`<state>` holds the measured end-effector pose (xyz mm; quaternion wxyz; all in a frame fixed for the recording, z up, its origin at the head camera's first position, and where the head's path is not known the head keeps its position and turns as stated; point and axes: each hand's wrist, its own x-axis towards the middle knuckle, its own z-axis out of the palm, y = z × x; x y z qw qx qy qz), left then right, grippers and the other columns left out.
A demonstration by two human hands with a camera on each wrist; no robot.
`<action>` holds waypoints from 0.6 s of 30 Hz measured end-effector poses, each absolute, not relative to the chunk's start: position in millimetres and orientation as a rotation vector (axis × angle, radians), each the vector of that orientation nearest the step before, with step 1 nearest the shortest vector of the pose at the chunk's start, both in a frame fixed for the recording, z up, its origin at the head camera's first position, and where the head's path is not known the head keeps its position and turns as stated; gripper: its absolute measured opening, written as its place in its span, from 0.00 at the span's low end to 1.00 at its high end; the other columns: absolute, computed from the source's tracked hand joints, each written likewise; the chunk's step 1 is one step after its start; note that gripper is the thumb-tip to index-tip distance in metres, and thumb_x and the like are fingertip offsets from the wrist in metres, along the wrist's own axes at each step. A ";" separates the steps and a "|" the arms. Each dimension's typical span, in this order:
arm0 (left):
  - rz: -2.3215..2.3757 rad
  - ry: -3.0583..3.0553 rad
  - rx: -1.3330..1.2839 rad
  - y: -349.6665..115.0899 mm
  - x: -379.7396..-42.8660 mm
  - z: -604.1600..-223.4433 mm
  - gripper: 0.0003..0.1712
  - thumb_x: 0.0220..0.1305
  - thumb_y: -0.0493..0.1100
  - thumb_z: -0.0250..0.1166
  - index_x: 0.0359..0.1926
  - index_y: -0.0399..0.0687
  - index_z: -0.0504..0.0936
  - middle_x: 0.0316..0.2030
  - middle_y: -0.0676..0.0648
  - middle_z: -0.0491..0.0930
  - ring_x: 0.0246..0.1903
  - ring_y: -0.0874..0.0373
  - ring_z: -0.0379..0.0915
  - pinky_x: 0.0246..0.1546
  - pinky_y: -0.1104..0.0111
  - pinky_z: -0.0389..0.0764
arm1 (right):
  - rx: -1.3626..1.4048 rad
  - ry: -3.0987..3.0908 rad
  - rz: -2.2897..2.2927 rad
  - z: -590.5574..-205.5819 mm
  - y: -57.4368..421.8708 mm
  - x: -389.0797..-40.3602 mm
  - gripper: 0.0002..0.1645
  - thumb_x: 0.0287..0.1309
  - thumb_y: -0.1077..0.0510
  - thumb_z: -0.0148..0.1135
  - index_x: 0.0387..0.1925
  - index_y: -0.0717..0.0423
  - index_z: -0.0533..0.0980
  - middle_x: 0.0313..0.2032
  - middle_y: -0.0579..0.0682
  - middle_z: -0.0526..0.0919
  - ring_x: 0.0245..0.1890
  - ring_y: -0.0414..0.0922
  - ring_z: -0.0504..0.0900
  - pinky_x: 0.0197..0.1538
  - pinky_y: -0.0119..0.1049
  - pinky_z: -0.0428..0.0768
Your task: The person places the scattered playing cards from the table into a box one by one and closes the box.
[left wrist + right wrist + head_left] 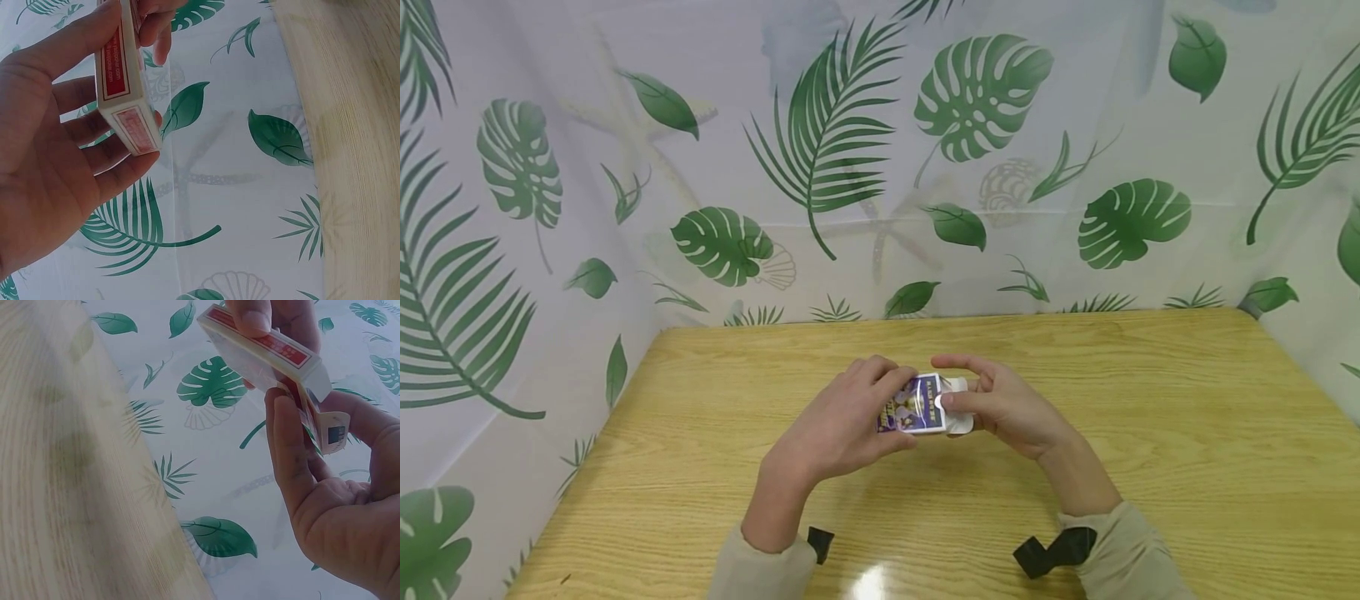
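A small card box with a purple printed front is held up over the table between both hands. My left hand grips it from the left, thumb along one narrow side and fingers across the other. Red panels mark the narrow side of the box in the left wrist view. At its right end the white end flap stands folded out. My right hand pinches that opened end, its thumb at the notch. In the right wrist view its fingers lie against the box near the loose flap; the contents are hidden.
The wooden table spreads under both hands. A white cloth printed with green leaves hangs behind it and along the sides. Black straps sit at both wrists, over light sleeves.
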<state>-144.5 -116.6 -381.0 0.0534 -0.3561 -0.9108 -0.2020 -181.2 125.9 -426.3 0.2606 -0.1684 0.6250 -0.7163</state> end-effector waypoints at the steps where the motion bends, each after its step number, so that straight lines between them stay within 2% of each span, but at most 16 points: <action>1: -0.612 -2.768 -1.081 -116.6 -144.3 -380.9 0.39 0.55 0.52 0.76 0.65 0.49 0.72 0.52 0.47 0.74 0.46 0.56 0.72 0.50 0.64 0.78 | -0.455 1.691 -1.942 -426.3 125.9 -181.2 0.37 0.66 0.65 0.59 0.71 0.68 0.55 0.43 0.54 0.86 0.39 0.45 0.87 0.40 0.34 0.84; 9: -0.611 -2.786 -1.059 -116.2 -144.4 -380.8 0.41 0.55 0.53 0.76 0.66 0.45 0.71 0.53 0.47 0.74 0.48 0.58 0.72 0.51 0.64 0.78 | -0.471 1.703 -1.947 -424.5 125.9 -179.7 0.33 0.70 0.62 0.54 0.71 0.68 0.56 0.41 0.53 0.87 0.36 0.45 0.87 0.38 0.34 0.84; 13: -0.597 -2.809 -1.041 -115.7 -144.9 -380.9 0.40 0.56 0.54 0.76 0.64 0.44 0.71 0.53 0.48 0.74 0.47 0.59 0.71 0.51 0.65 0.78 | -0.471 1.718 -1.942 -423.6 126.2 -179.4 0.31 0.75 0.54 0.50 0.71 0.67 0.58 0.46 0.52 0.83 0.37 0.45 0.86 0.38 0.36 0.84; 15: -0.607 -2.827 -1.019 -115.3 -145.0 -380.9 0.39 0.56 0.54 0.75 0.64 0.44 0.71 0.53 0.47 0.74 0.46 0.59 0.71 0.49 0.66 0.78 | -0.476 1.711 -1.949 -422.7 126.2 -178.9 0.33 0.76 0.50 0.47 0.71 0.67 0.57 0.49 0.52 0.82 0.38 0.45 0.85 0.39 0.37 0.85; 18: -0.621 -2.870 -0.952 -114.9 -145.1 -381.1 0.40 0.57 0.56 0.74 0.64 0.44 0.70 0.53 0.47 0.74 0.44 0.60 0.70 0.44 0.68 0.78 | -0.485 1.698 -1.971 -420.7 126.2 -178.3 0.37 0.77 0.43 0.42 0.71 0.67 0.56 0.48 0.51 0.84 0.40 0.45 0.86 0.39 0.37 0.85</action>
